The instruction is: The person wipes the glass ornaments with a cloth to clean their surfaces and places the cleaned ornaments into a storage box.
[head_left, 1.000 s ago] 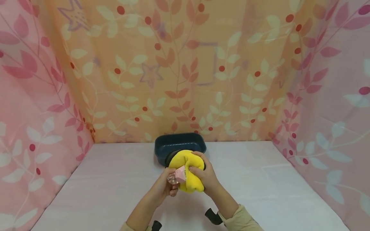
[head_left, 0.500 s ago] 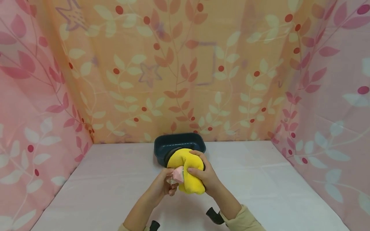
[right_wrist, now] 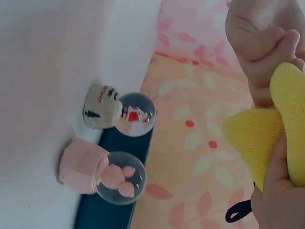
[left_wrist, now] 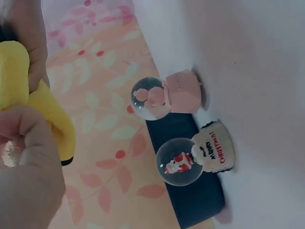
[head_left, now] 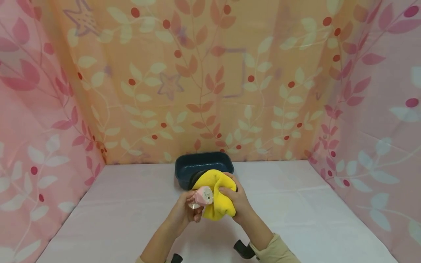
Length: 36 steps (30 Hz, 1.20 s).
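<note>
My left hand grips a small snow globe by its clear ball, and the pink base points right with its pale underside showing. In my right hand a yellow cloth is bunched up, its dark backing showing along one edge and a black loop hanging from it. The cloth is right beside the pink base. From the left wrist, the held globe is nearly all hidden behind the fingers. Two more snow globes stand on the table there: a pink one and a white-based "Merry Christmas" one.
A dark blue rectangular tray stands at the back of the table, behind the two standing globes. White cloth covers the tabletop. Patterned curtains enclose the back and both sides. Black camera mounts jut from the wrists.
The held snow globe has turned so that its underside faces the camera. The yellow cloth and my right hand have shifted slightly right, away from its base.
</note>
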Motion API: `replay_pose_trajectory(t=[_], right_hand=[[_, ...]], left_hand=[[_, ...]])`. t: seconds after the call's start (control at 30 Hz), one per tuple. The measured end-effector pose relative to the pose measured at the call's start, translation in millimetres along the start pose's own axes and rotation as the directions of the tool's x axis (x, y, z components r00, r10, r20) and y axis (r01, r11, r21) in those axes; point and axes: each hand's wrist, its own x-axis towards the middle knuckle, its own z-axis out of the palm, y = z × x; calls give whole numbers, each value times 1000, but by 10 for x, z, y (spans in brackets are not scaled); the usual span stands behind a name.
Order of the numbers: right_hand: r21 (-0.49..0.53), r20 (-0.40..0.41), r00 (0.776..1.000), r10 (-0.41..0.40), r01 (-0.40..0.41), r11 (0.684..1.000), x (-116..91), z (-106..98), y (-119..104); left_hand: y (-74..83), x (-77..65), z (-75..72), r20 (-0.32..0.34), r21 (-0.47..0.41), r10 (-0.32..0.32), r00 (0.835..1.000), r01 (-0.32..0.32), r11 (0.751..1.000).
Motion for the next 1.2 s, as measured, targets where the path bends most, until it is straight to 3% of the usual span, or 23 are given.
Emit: replay_pose_trajectory(t=[0.17, 0.3, 0.57, 0.73, 0.9, 1.07, 1.2], right_hand=[[-25, 63, 998, -4, 6, 1000, -9, -27, -2], [-52, 111, 994, 7, -2, 999, -1, -14, 36], [7, 14, 999, 35, -35, 999, 19, -29, 125], [40, -30, 999, 45, -44, 998, 13, -34, 79], [37, 12, 1000, -15, 14, 999, 10, -19, -21], [-43, 100, 995, -4, 8, 999, 14, 14, -11], [-44, 56, 998, 5, -3, 999, 23, 21, 69]], left_hand=[[27, 9, 24, -63, 94, 38, 997, -32, 995], [38, 6, 57, -73, 121, 53, 996, -44, 992], [15, 4, 42, -25, 89, 63, 998, -60, 994], [5, -11, -1, -46, 44, 42, 998, -40, 998], [33, -10, -13, -67, 68, 47, 997, -43, 997], [36, -9, 19, -122, 102, 33, 992, -20, 995], [2, 2, 56, -171, 74, 36, 985, -23, 997]])
